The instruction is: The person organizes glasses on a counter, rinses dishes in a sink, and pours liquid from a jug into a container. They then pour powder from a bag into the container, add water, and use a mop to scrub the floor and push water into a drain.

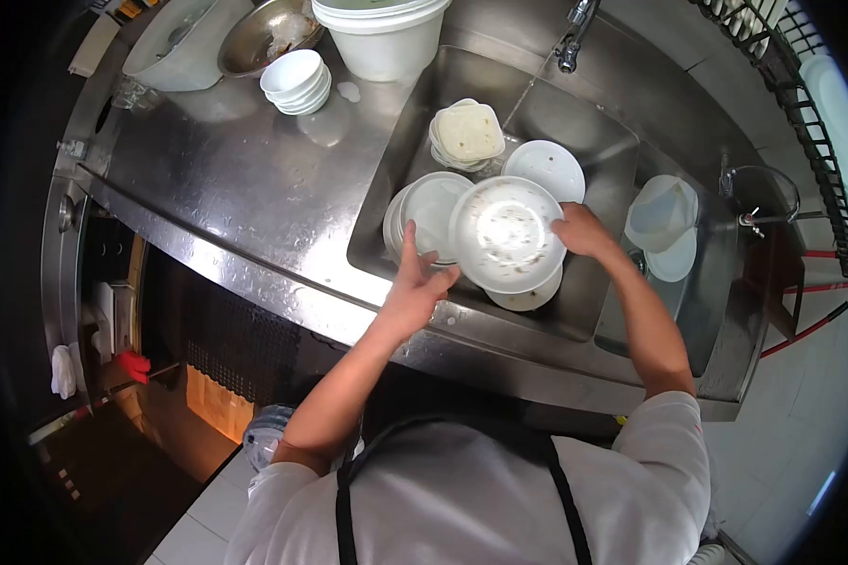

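Stainless bench [254,179] rings a deep sink [594,141]; over it hangs a soiled white plate [507,234], left hand [419,282] holding its left rim, right hand [582,231] its right rim, fingers curled on it; the plate hides most of a lower plate [528,301]; stacked plates [429,212] crowd the left, square dishes [466,132] sit behind.

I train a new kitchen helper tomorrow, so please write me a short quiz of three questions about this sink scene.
1. True or false: the left hand and the right hand both touch the round white dish.
2. Where does the stack of small bowls stand? A: on a shelf. B: on the steel counter. C: on the floor.
3. What shape are the stacked plates at the back of the sink?

Key: 1 true; 2 B; 3 square, with rounded corners.
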The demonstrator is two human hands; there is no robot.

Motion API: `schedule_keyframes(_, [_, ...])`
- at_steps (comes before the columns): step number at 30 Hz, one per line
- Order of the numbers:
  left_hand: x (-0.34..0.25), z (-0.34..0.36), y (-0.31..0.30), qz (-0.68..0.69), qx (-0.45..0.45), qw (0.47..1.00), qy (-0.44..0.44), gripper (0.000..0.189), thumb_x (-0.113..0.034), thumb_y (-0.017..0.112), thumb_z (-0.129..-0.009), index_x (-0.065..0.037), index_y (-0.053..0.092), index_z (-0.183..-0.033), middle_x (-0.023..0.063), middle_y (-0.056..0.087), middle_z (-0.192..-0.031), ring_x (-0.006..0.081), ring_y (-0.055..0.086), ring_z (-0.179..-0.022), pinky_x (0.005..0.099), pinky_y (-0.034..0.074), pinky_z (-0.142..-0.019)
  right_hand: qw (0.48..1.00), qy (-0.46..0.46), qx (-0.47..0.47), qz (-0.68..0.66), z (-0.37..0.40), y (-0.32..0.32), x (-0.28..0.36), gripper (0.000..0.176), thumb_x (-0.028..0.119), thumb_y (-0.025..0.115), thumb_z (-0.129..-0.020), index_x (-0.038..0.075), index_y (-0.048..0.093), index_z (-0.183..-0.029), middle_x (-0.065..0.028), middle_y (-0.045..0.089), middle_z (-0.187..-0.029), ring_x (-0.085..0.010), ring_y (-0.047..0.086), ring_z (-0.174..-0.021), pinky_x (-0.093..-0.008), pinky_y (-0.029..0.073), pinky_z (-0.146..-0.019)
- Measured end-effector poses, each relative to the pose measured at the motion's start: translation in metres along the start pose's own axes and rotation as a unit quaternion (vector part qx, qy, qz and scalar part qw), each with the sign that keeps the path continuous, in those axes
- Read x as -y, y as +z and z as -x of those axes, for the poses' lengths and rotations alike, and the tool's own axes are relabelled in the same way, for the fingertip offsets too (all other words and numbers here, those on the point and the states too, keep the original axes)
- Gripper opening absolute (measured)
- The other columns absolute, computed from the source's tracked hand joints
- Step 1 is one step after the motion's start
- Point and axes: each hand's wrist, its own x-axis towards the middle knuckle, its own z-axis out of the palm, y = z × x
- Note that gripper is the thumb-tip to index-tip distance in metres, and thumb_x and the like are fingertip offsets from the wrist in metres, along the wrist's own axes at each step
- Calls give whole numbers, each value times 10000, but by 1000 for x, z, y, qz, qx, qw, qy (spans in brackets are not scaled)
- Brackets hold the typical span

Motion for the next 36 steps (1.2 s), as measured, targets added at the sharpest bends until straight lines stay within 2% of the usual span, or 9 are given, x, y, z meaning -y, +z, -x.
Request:
schedule_keyframes(3, [12, 5, -25, 12, 9, 999, 37, 779, -191, 630, -947, -158, 130, -1543, 155, 500, -1320, 224, 571, -1119, 361, 480, -946, 987, 53, 30, 147, -14, 11, -31, 287, 119, 525, -809, -51, 676, -984, -252, 672, -1048, -382, 659, -994, -435, 520, -880])
schedule_keyframes(7, [14, 22, -47, 6, -60, 995, 85, 572, -133, 593, -961, -94, 324, -1464, 128, 550, -1262, 187, 589, -1075, 322, 474, -941, 959, 74, 123, 247, -36, 51, -68, 265, 77, 525, -802, -30, 693, -978, -245, 672, -1065, -376, 661, -1005, -452, 532, -862])
schedule_keyframes(20, [21, 69, -56, 88, -156, 982, 55, 472, -196, 575, -977, -53, 385, -1385, 142, 582, -1207, 209, 615, -1055, 350, 508, -922, 963, 118, 105, 218, -67, 136, -127, 265, 177, 575, -871, 19, 704, -1040, -209, 675, -1100, -337, 667, -1034, -446, 544, -861])
schedule_keyframes(22, [22, 69, -56, 84, -148, 984, 57, 468, -199, 576, -977, -53, 390, -1381, 143, 583, -1208, 208, 616, -1049, 350, 508, -921, 965, 95, 87, 228, -76, 126, -123, 368, 286, 617, -874, 21, 660, -1126, -208, 664, -1117, -347, 656, -1040, -466, 527, -880])
schedule_keyframes(25, [21, 72, -53, 84, -146, 984, 60, 467, -204, 581, -974, -54, 395, -1375, 144, 585, -1209, 208, 617, -1043, 350, 509, -919, 983, 114, -99, 101, -97, 74, -84, 614, 410, 646, -876, 50, 477, -1344, -229, 652, -1086, -393, 636, -1014, -497, 508, -882])
schedule_keyframes(28, [23, 73, -52, 83, -149, 983, 63, 468, -207, 587, -971, -54, 398, -1371, 145, 586, -1208, 209, 617, -1045, 351, 509, -919, 912, -14, -410, 13, -118, -22, -17, 638, 359, 671, -859, 138, 417, -1401, -249, 617, -1092, -436, 632, -964, -506, 506, -840])
schedule_keyframes(30, [23, 73, -52, 76, -147, 984, 66, 468, -207, 591, -969, -53, 401, -1367, 145, 588, -1204, 210, 617, -1044, 352, 510, -918, 856, -157, -493, -6, -130, -81, 19, 576, 350, 665, -865, 125, 466, -1357, -238, 638, -1055, -432, 635, -965, -503, 507, -834])
schedule_keyframes(33, [19, 76, -47, 75, -143, 984, 69, 466, -203, 592, -968, -53, 400, -1365, 143, 596, -1192, 207, 620, -1031, 353, 512, -912, 943, -82, -322, 2, -147, -129, 53, 444, 322, 633, -897, 134, 527, -1286, -236, 659, -1022, -427, 638, -974, -502, 505, -835])
schedule_keyframes(36, [19, 82, -46, 80, -137, 985, 74, 461, -200, 591, -969, -53, 400, -1362, 141, 600, -1184, 206, 621, -1022, 353, 514, -907, 951, -27, -308, -4, -167, -137, 58, 304, 282, 584, -939, 151, 567, -1212, -245, 668, -996, -424, 638, -982, -505, 500, -843])
